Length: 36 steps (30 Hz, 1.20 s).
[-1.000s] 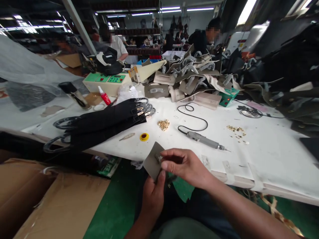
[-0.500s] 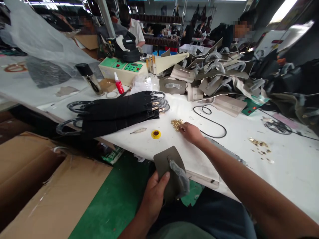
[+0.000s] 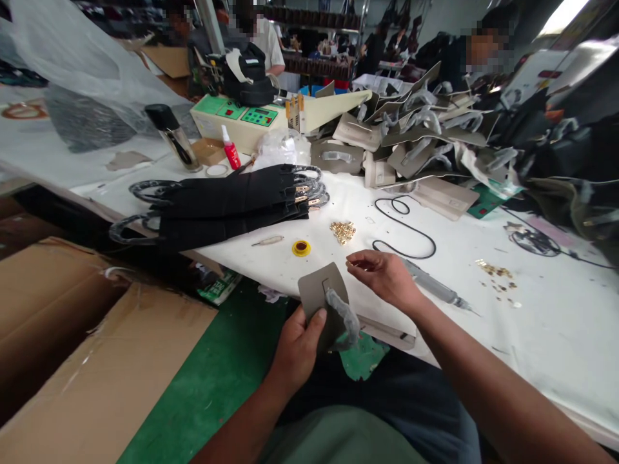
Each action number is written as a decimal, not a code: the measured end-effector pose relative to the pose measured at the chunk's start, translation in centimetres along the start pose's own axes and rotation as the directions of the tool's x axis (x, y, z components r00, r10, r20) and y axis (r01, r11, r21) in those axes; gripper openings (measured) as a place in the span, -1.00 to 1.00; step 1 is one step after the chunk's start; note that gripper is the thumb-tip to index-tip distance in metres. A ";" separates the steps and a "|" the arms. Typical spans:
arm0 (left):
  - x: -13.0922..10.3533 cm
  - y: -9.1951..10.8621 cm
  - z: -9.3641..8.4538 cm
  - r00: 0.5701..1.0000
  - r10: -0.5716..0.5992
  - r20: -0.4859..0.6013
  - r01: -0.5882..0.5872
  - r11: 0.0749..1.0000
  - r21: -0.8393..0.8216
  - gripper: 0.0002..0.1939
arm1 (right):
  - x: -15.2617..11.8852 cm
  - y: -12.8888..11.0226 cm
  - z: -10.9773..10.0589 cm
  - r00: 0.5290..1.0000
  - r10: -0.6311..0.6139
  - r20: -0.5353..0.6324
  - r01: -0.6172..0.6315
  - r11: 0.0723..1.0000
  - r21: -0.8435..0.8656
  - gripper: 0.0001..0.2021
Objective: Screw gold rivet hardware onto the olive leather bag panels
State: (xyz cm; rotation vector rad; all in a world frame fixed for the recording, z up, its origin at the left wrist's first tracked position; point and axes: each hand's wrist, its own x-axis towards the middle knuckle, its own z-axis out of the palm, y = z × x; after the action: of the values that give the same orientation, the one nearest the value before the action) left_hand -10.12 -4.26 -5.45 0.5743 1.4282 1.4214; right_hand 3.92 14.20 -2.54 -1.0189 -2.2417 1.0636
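My left hand [image 3: 297,351] grips a grey-brown bag panel [image 3: 316,293] at the table's front edge, thumb on its face. A handle wrapped in clear plastic [image 3: 344,314] is attached to that panel and hangs to its right. Just above the panel's right corner, my right hand [image 3: 382,276] has its thumb and fingertips pinched together. What sits between them is too small to make out. Slightly beyond is a pile of small gold metal fittings [image 3: 342,232]. A grey electric screwdriver [image 3: 432,285] lies on the table beside my right wrist.
Black bag pieces with wrapped handles [image 3: 232,203] lie to the left. Near them are a yellow round container [image 3: 301,248] and a thin pointed tool [image 3: 267,241]. A black cord [image 3: 411,251], more gold pieces [image 3: 498,274] and heaped bag panels [image 3: 411,138] occupy the right and back. Cardboard box [image 3: 145,361] at lower left.
My right hand has drawn back from the gold fittings toward the panel, fingers pinched. The panel in my left hand appears slightly higher in view. More of the electric screwdriver shows.
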 end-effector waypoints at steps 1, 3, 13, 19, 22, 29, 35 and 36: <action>-0.2 0.1 0.2 0.999 0.038 0.004 -0.039 0.997 0.071 -0.56 | -1.1 -0.8 -0.1 0.998 -0.064 0.023 0.064 0.998 -0.019 -0.84; -0.7 0.5 0.7 0.994 0.104 0.023 -0.106 0.977 0.186 -0.59 | -2.9 -1.9 -0.3 0.980 -0.186 0.068 0.190 0.979 -0.073 -0.84; -3.3 0.9 2.5 0.982 0.180 0.050 -0.187 0.940 0.284 -0.61 | -7.1 -1.7 -0.3 0.955 -0.285 -0.080 0.294 0.943 0.153 -0.76; -4.4 1.5 3.7 0.961 0.264 0.084 -0.277 0.896 0.347 -0.63 | -8.6 -2.7 -1.2 0.948 -0.293 -0.125 0.308 0.943 0.128 -0.75; -4.7 1.7 4.1 0.954 0.286 0.092 -0.298 0.871 0.389 -0.65 | -9.1 -3.1 -1.7 0.948 -0.294 -0.119 0.307 0.945 0.114 -0.74; -4.7 1.7 4.7 0.946 0.301 0.116 -0.321 0.842 0.434 -0.65 | -9.5 -2.7 -1.6 0.936 -0.249 -0.249 0.280 0.955 0.098 -0.76; -4.7 1.6 5.0 0.944 0.315 0.100 -0.325 0.830 0.453 -0.70 | -9.4 -1.9 -1.7 0.929 -0.244 -0.280 0.288 0.948 0.132 -0.78; -4.7 1.7 5.0 0.943 0.316 0.103 -0.327 0.829 0.454 -0.70 | -9.4 -1.9 -1.7 0.926 -0.242 -0.289 0.292 0.945 0.146 -0.80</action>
State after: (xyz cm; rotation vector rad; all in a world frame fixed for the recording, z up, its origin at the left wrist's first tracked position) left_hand -4.44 -5.68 -1.50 1.1855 1.7258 1.3126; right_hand 10.08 6.86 -0.84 -0.7041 -1.9524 0.9340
